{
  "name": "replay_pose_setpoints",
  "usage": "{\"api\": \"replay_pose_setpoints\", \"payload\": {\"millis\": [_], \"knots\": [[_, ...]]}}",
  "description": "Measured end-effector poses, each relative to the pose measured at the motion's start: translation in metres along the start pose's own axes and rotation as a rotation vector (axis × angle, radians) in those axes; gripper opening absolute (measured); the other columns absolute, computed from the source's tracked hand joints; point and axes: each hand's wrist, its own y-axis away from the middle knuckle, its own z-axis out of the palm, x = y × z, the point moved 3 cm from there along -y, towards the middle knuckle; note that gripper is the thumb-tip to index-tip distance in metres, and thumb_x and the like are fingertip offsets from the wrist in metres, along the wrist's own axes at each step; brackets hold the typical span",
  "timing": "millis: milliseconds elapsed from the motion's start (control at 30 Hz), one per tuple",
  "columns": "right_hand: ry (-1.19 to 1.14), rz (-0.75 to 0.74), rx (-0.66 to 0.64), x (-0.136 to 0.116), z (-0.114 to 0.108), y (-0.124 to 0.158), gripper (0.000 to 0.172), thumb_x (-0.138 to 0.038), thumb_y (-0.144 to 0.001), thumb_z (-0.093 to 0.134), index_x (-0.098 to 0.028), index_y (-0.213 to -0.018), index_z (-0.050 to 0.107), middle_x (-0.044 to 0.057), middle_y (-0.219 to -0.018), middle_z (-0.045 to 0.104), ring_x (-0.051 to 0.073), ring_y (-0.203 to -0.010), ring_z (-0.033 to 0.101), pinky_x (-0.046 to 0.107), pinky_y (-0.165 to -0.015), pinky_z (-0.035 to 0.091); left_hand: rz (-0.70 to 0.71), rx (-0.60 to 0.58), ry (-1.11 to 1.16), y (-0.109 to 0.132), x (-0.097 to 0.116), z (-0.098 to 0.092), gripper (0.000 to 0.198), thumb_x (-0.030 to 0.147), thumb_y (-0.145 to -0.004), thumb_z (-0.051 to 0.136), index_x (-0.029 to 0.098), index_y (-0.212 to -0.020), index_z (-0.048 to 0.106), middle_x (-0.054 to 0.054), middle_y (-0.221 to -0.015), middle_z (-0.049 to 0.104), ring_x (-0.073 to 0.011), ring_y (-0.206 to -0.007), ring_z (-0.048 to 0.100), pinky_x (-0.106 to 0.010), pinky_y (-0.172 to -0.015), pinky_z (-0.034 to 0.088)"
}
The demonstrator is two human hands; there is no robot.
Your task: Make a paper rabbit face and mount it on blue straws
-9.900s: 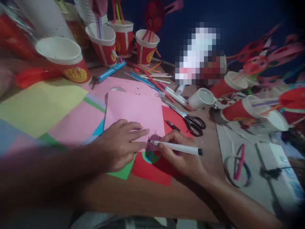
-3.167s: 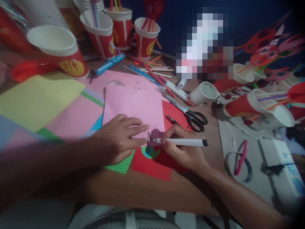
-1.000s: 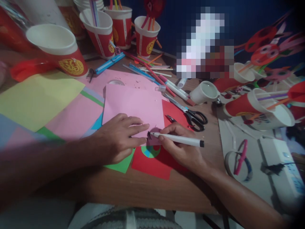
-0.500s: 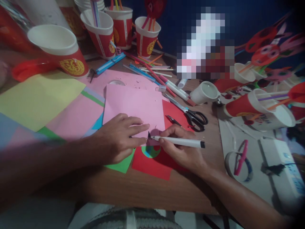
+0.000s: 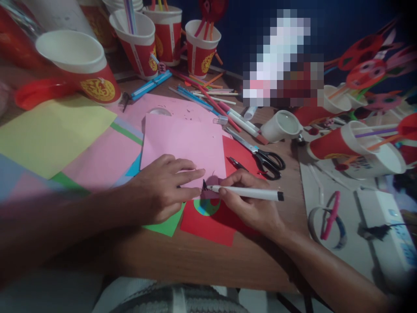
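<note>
Pink sheet (image 5: 184, 139): lies ahead of you, its near edge over red paper (image 5: 208, 228); clock directions run from its middle.
Black mark (image 5: 204, 186): inked at 5 o'clock, small and peaked, pink showing between strokes; most visible paper is unmarked.
Right hand (image 5: 252, 202): your fingers pinch the white marker (image 5: 254, 193), tip just beside the mark; contact unclear.
Left hand (image 5: 164, 187): your fingers spread on the sheet, gripping nothing.
Room: tabletop (image 5: 195, 263) opens at 6 o'clock; scissors (image 5: 270, 164) limit 3.
</note>
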Motion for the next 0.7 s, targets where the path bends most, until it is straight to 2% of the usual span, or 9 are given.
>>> {"api": "replay_pose_setpoints", "payload": {"millis": [233, 500, 700], "knots": [[0.028, -0.017, 0.006, -0.0001, 0.0014, 0.0013, 0.006, -0.018, -0.077, 0.061, -0.019, -0.071, 0.059, -0.003, -0.061, 0.064, 0.009, -0.051, 0.054, 0.02, -0.048, 0.041, -0.003, 0.007, 0.003, -0.0002, 0.0003, -0.0008, 0.036, 0.012, -0.079, 0.053, 0.022, -0.112, 0.065, -0.01, -0.133, 0.058, -0.0306, -0.118, 0.05, -0.048, -0.087, 0.041], [0.003, -0.011, -0.026, -0.0005, -0.0004, 0.0008, 0.012, -0.021, -0.078, 0.061, -0.019, -0.067, 0.057, -0.004, -0.054, 0.06, 0.008, -0.045, 0.048, 0.019, -0.042, 0.036, 0.003, 0.02, -0.004, -0.0001, 0.0004, -0.0005, 0.034, 0.011, -0.077, 0.056, 0.021, -0.107, 0.066, -0.011, -0.131, 0.059, -0.0317, -0.117, 0.051, -0.048, -0.087, 0.042], [-0.009, -0.016, -0.011, 0.0006, 0.0002, 0.0008, 0.009, -0.02, -0.078, 0.062, -0.019, -0.07, 0.059, -0.003, -0.059, 0.063, 0.009, -0.049, 0.052, 0.019, -0.045, 0.039, -0.009, 0.002, -0.003, 0.0, 0.0005, -0.0006, 0.035, 0.012, -0.077, 0.056, 0.022, -0.11, 0.066, -0.011, -0.132, 0.058, -0.0308, -0.118, 0.05, -0.048, -0.089, 0.041]]}}
